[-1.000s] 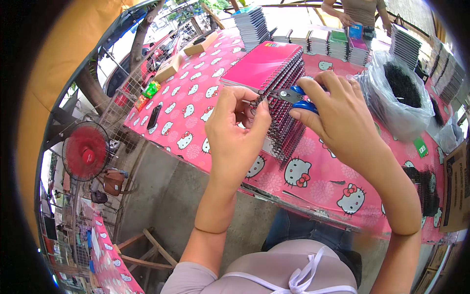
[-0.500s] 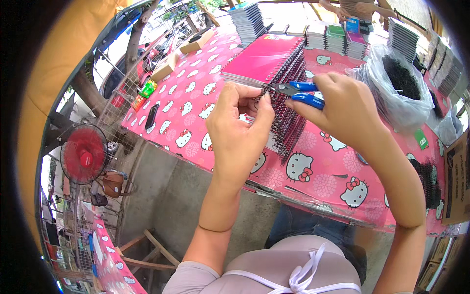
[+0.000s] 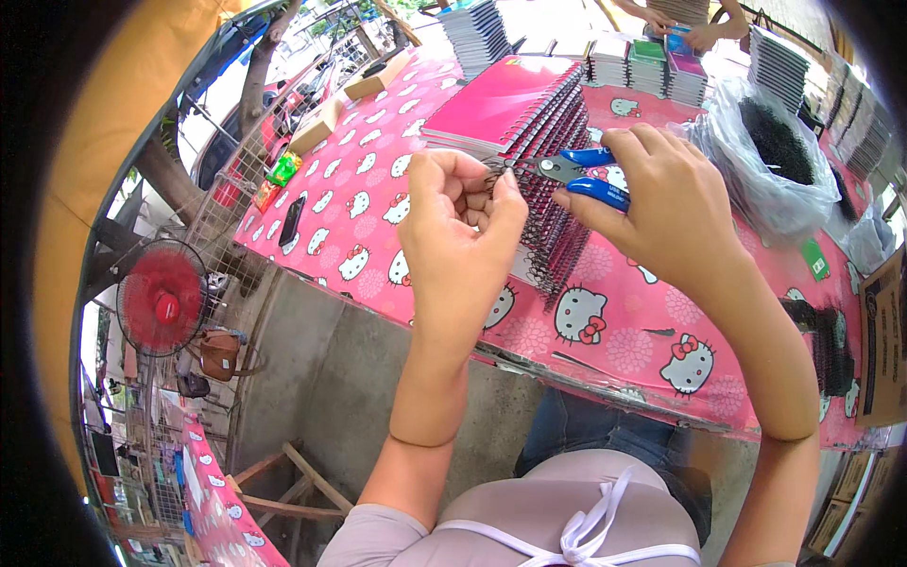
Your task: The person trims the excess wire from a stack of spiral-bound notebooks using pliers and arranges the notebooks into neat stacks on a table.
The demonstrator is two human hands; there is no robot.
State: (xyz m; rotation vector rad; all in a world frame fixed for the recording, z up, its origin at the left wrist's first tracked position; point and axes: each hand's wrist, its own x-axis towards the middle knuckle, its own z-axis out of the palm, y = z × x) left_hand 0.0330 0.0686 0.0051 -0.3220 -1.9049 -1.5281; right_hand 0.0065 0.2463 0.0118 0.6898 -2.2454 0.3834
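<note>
A stack of spiral notebooks with pink covers [image 3: 505, 94] stands on the table, black coil bindings [image 3: 557, 180] facing me. My left hand [image 3: 463, 203] is at the near corner of the stack, thumb and fingers pinched around a dark coil end. In my right hand [image 3: 666, 198] is a pair of blue-handled cutting pliers [image 3: 567, 172], the handles spread apart. Their jaws point left, beside my left fingertips at the coil. Fingers partly hide the jaw tips and the coil end.
On the right are a plastic bag [image 3: 770, 170] of black coils and loose coils [image 3: 831, 350]. Notebook stacks [image 3: 647, 71] line the back, where another person's hands [image 3: 694, 33] hold a blue notebook. A phone [image 3: 293, 221] lies left; a cardboard box [image 3: 883, 345] stands far right.
The plier handles have spread wider and the pliers have shifted slightly right. My left fingertips have drawn a little left. The other person's hands have moved closer around the blue notebook.
</note>
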